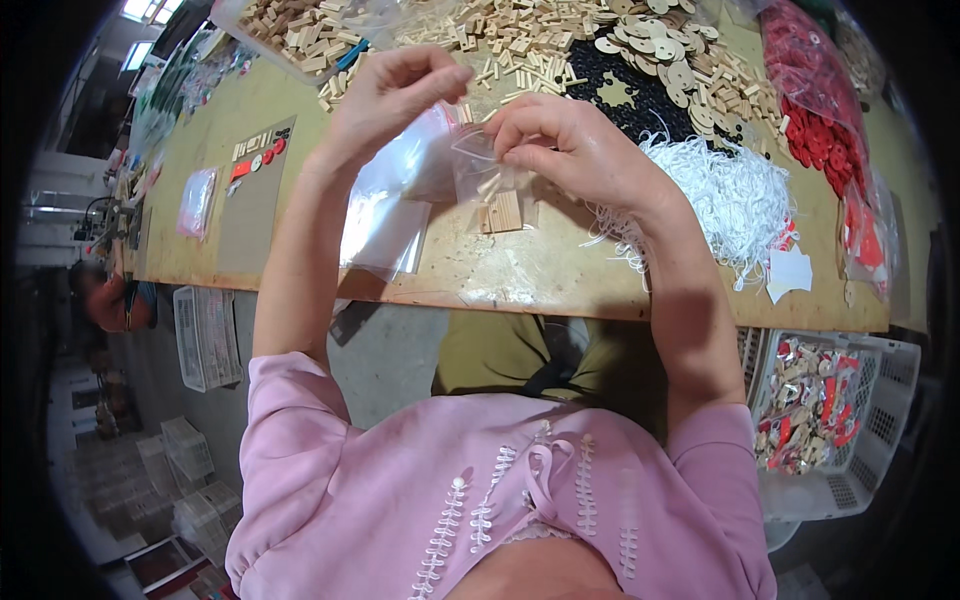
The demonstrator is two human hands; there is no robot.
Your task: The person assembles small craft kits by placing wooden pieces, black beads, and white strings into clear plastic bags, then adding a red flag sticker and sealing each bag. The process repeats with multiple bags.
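My right hand pinches the upper edge of a small clear plastic bag, which hangs just above the table's near edge. Inside the bag show a flat wooden block and a few short wooden sticks. My left hand hovers to the left of the bag's mouth, fingers curled and thumb against them; whatever it may hold is hidden. Below that hand, a stack of flat clear bags lies on the table. Loose wooden sticks are scattered just beyond both hands.
Wooden blocks fill a tub at the far left. Black beads, wooden discs, white strings and red pieces lie in heaps to the right. A sample board lies left. A crate of filled bags stands lower right.
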